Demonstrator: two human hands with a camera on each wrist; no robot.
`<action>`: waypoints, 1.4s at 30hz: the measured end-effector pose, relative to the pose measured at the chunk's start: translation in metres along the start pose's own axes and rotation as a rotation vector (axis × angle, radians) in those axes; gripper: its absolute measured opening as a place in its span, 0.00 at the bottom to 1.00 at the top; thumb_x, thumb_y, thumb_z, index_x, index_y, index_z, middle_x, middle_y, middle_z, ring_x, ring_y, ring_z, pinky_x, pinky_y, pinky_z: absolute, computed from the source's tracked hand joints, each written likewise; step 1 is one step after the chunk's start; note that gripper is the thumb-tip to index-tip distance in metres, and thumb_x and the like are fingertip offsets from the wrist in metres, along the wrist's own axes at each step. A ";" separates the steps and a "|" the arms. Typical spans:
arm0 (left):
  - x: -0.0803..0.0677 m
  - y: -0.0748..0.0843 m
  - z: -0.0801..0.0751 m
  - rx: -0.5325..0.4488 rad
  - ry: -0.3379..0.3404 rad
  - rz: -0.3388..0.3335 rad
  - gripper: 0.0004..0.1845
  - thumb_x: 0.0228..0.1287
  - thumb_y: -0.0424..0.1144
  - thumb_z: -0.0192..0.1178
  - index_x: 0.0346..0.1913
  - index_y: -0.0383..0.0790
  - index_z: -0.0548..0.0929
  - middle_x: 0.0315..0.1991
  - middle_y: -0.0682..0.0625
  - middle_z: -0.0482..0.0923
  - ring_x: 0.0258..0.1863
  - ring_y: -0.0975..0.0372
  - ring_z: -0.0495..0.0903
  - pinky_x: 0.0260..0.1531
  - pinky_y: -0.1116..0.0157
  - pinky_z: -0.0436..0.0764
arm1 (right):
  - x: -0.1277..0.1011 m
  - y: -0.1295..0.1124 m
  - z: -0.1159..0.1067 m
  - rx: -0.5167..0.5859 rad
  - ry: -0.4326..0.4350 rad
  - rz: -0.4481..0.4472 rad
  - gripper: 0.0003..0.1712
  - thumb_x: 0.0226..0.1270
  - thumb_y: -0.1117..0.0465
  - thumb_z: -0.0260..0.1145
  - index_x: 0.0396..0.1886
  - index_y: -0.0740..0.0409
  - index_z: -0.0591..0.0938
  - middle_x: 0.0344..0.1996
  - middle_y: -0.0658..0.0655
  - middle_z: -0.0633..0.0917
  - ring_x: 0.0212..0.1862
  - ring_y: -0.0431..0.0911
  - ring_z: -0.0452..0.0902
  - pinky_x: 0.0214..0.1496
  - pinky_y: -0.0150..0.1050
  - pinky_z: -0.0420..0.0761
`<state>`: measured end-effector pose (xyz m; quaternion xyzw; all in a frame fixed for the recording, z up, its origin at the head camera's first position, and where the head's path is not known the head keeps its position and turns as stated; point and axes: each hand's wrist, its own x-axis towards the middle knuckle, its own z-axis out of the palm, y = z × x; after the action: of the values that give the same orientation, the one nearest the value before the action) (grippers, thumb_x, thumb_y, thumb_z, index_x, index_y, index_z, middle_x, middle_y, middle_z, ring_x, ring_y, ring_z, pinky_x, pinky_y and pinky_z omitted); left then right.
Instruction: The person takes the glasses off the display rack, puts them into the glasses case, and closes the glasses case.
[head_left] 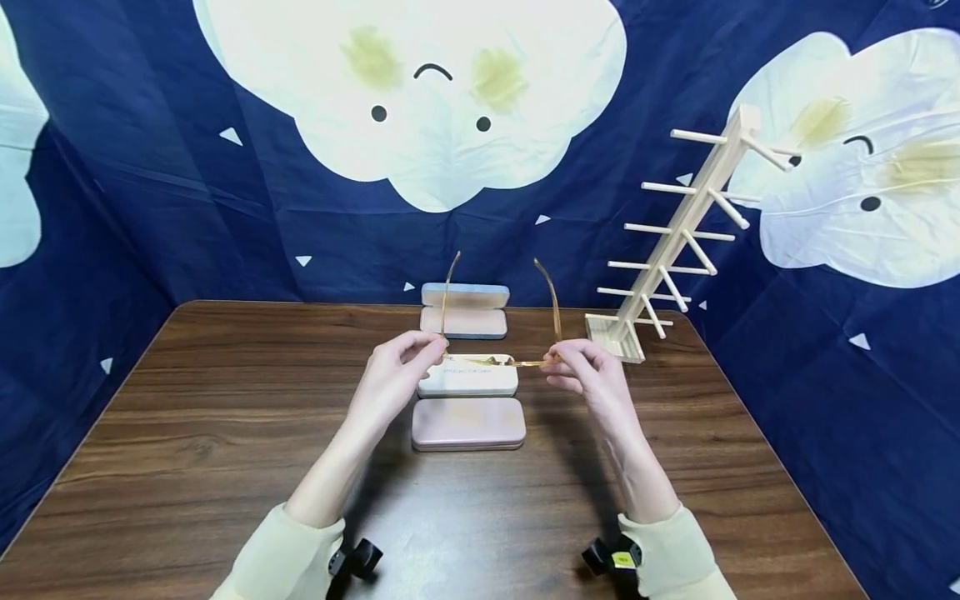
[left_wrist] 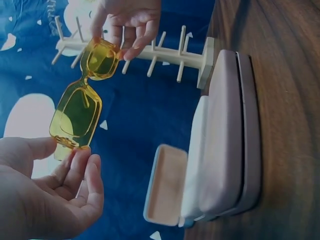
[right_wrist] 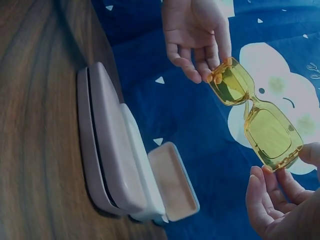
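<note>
Both hands hold up one pair of yellow transparent sunglasses point(left_wrist: 77, 112) above the table. At one end of the frame, near the hinge, my left hand point(head_left: 405, 364) pinches it between thumb and fingers. The opposite end is pinched by my right hand point(head_left: 592, 375). Both temples stand unfolded, pointing away from me in the head view. Beneath and behind the sunglasses point(right_wrist: 267, 125) lie three glasses cases in a column: a closed pink case point(head_left: 468, 423) nearest, a closed white case point(head_left: 467, 379) in the middle, and an open blue case point(head_left: 464, 323) with a pinkish lining farthest.
A pale wooden rack point(head_left: 667, 242) with several pegs stands at the table's back right, leaning in the head view. The dark wooden table point(head_left: 225, 433) backs onto a blue cloth point(head_left: 187, 192) printed with white clouds.
</note>
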<state>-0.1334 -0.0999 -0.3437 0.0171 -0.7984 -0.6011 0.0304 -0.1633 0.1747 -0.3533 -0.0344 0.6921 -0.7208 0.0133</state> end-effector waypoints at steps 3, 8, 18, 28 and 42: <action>-0.004 -0.005 -0.003 -0.009 0.010 -0.020 0.19 0.75 0.50 0.60 0.56 0.40 0.86 0.48 0.44 0.89 0.46 0.62 0.85 0.47 0.68 0.82 | -0.001 0.004 0.005 -0.011 -0.010 0.013 0.10 0.77 0.61 0.61 0.43 0.66 0.82 0.33 0.50 0.89 0.38 0.41 0.89 0.44 0.36 0.89; -0.010 -0.014 -0.005 -0.010 0.030 -0.056 0.19 0.74 0.50 0.61 0.56 0.40 0.87 0.45 0.44 0.88 0.43 0.64 0.83 0.44 0.70 0.79 | -0.004 0.011 0.011 0.006 -0.016 0.048 0.10 0.77 0.61 0.62 0.43 0.65 0.81 0.33 0.49 0.89 0.37 0.42 0.89 0.43 0.37 0.89; -0.018 -0.029 -0.009 0.009 0.037 -0.080 0.18 0.75 0.49 0.61 0.56 0.42 0.87 0.48 0.44 0.89 0.38 0.69 0.83 0.45 0.71 0.81 | -0.010 0.022 0.017 0.009 -0.045 0.072 0.10 0.77 0.60 0.63 0.45 0.65 0.80 0.35 0.51 0.88 0.38 0.44 0.89 0.44 0.39 0.89; -0.025 -0.038 -0.012 -0.012 0.043 -0.100 0.19 0.75 0.50 0.61 0.57 0.42 0.86 0.50 0.43 0.88 0.39 0.72 0.82 0.49 0.68 0.81 | -0.011 0.030 0.021 0.004 -0.077 0.084 0.11 0.76 0.61 0.63 0.47 0.67 0.79 0.35 0.51 0.88 0.38 0.44 0.88 0.48 0.46 0.89; -0.030 -0.045 -0.011 0.005 0.068 -0.110 0.18 0.74 0.52 0.62 0.56 0.45 0.87 0.47 0.48 0.89 0.41 0.67 0.83 0.44 0.75 0.77 | -0.011 0.036 0.022 -0.007 -0.087 0.100 0.17 0.76 0.62 0.63 0.51 0.75 0.77 0.36 0.52 0.88 0.37 0.43 0.87 0.48 0.45 0.90</action>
<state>-0.1035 -0.1215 -0.3850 0.0816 -0.7962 -0.5991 0.0242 -0.1517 0.1519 -0.3890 -0.0310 0.6943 -0.7147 0.0791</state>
